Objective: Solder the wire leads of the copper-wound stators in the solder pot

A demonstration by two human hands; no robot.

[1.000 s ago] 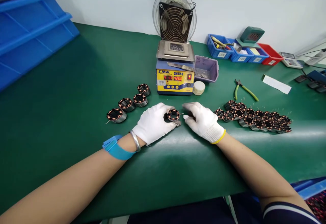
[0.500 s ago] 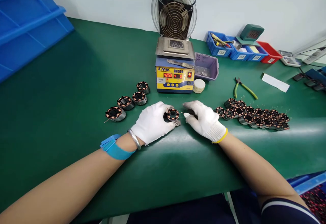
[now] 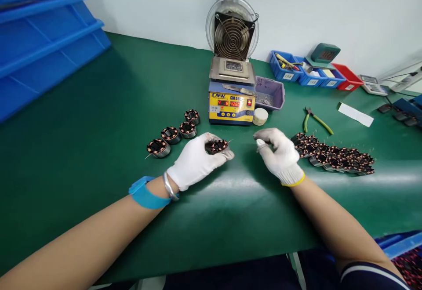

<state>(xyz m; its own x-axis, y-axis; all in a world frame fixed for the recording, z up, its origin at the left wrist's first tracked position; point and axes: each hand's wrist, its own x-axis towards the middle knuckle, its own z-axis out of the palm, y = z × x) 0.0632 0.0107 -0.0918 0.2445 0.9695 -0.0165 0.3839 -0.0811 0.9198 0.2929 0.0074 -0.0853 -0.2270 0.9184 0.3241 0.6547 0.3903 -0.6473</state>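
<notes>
One copper-wound motor stator (image 3: 218, 146), tilted on the near side of the solder pot (image 3: 231, 109), looks stiff and fairly dense, best held by its outer wall since the windings and thin wire end (image 3: 231, 140) could bend or scuff. The left hand (image 3: 197, 160) curls gloved thumb and fingers around it; the right hand (image 3: 279, 153), apart to the right, has thumb and forefinger slightly parted, nothing visible between. Four stators (image 3: 170, 135) stand left, a packed cluster (image 3: 336, 158) right.
</notes>
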